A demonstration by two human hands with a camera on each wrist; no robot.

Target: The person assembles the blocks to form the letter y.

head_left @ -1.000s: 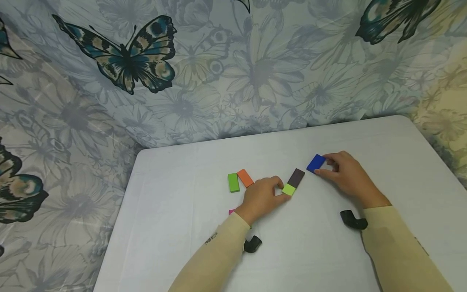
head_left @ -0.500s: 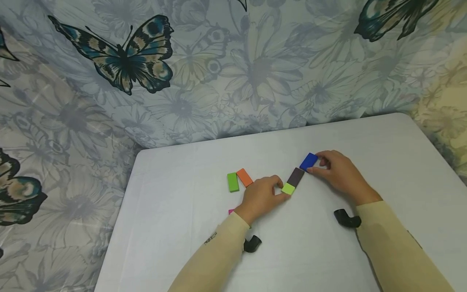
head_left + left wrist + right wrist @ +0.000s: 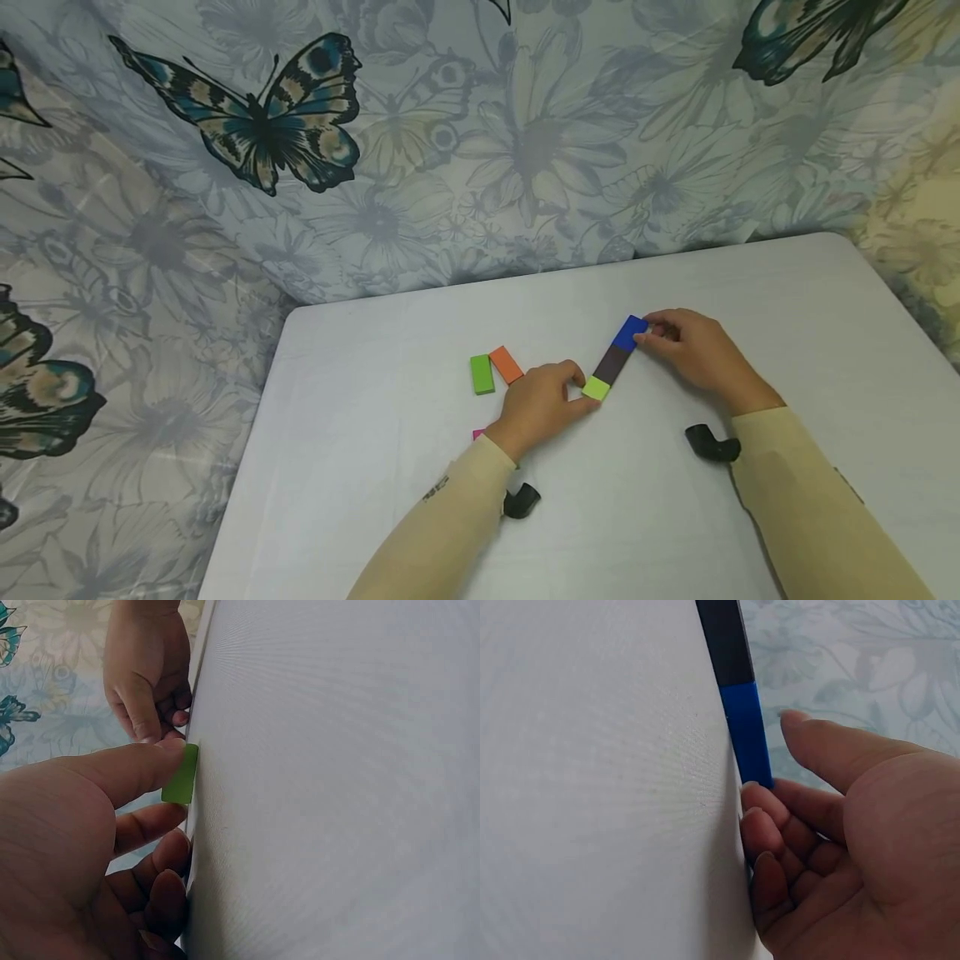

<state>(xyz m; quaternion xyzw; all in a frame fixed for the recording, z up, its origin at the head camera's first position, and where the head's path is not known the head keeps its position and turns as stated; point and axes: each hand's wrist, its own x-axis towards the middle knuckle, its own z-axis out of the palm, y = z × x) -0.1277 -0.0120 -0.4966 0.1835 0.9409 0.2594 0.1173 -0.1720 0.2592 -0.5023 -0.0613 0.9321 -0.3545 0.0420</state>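
Observation:
My left hand (image 3: 542, 408) pinches a lime-green block (image 3: 597, 388) between thumb and index finger. In the left wrist view this block (image 3: 180, 776) stands at the thumb tip, above the index finger. Against its far end lies a dark brown block (image 3: 612, 366), followed by a blue block (image 3: 630, 332), all in one slanting line. My right hand (image 3: 693, 354) is at the blue block's outer end. From the right wrist, its fingers touch the end of the blue block (image 3: 746, 735), while the thumb (image 3: 799, 724) stands apart from it.
Left of my left hand, a green block (image 3: 482, 375) and an orange block (image 3: 506, 365) lie on the white table (image 3: 360, 450). A pink piece (image 3: 478, 434) shows partly behind my left wrist. Patterned butterfly fabric (image 3: 450, 167) hangs beyond the table's back edge.
My right hand has brought the blue block leftward and turned it until it meets the dark brown block's end. My left hand has kept its pinch on the lime-green block.

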